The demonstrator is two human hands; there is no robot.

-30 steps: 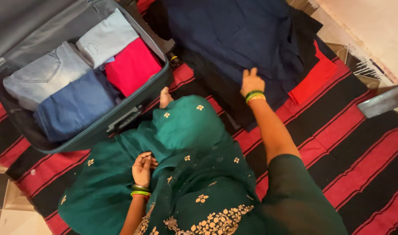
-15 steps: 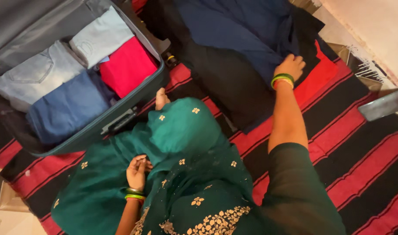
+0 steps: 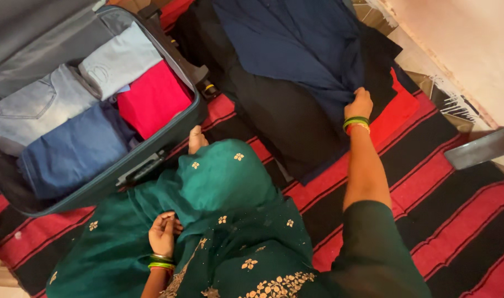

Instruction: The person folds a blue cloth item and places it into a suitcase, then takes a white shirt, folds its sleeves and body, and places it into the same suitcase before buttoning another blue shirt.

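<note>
Red-and-black striped woven rug (image 3: pixel 461 221) underneath, my right hand (image 3: pixel 360 105) is gripping the dark navy cloth garment (image 3: pixel 296 49); my left hand (image 3: pixel 162 234) is lying loosely curled, holding nothing. Tugging one-handed risks bunching it.

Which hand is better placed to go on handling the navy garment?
The right hand: it already grips the navy garment's edge, arm outstretched. The left hand rests in the lap on green cloth, far away.

One head-worn camera looks steeply down, close over lap and floor
</note>
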